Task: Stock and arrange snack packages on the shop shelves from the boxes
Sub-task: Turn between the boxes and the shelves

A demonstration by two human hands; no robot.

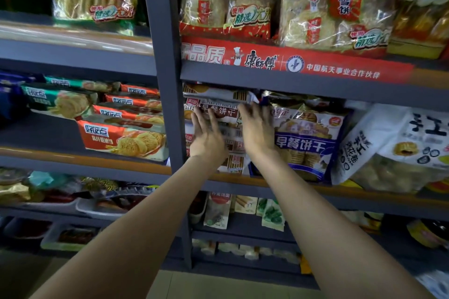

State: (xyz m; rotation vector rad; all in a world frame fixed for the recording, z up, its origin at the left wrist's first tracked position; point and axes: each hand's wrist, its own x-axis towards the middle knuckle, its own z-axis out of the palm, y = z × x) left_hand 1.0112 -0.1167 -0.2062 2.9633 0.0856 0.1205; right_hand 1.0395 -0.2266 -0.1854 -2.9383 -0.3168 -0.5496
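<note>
A: Hands?
B: Two. Left hand (207, 139) and right hand (257, 130) flat, fingers spread, pressing stacked biscuit packs (216, 109) on middle shelf (286, 183).
A: Neighbours?
B: One blue biscuit bag (307, 139) just right.

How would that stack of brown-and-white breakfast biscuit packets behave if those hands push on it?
The stack of brown-and-white breakfast biscuit packets would probably slide back fairly easily, since the wrappers look glossy. The packets seem boxy and flat, so likely stiff rather than floppy. Pushed unevenly by the left hand or right hand, the tall pile might skew, and the biscuits could crack.
</note>
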